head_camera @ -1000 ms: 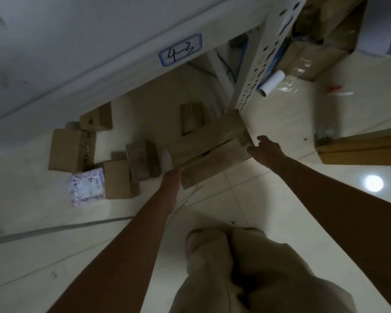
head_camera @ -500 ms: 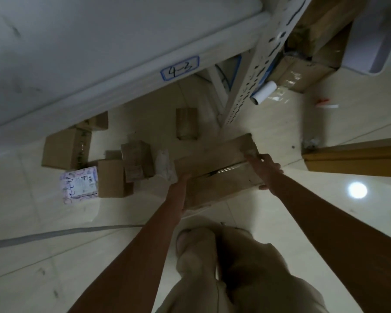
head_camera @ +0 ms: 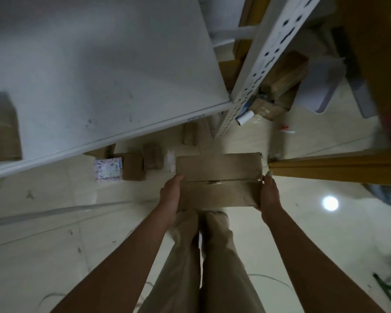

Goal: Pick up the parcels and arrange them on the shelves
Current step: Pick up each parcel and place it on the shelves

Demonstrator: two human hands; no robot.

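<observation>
A flat, rectangular brown cardboard parcel (head_camera: 219, 179) with a taped seam running along its top is held level in the air in front of the person, above the pale trouser legs (head_camera: 203, 256) and the glossy cream floor tiles (head_camera: 303, 233). The left hand (head_camera: 171, 198) presses flat against its left end, fingers spread along the side, while the right hand (head_camera: 269, 196) clamps the right end with the thumb up near the seam (the undersides of both hands are hidden by the box). Just beyond the parcel, on the floor, lie several smaller brown cardboard boxes (head_camera: 133, 167), one of them beside a white package with a printed label (head_camera: 107, 169). Above and to the left spreads the bare white metal shelf board (head_camera: 99, 75), with another brown box (head_camera: 1, 127) sitting at its far left edge. A white perforated shelf upright (head_camera: 257, 71) rises to the right of it, and a white paper roll (head_camera: 244, 117) lies near its base.
</observation>
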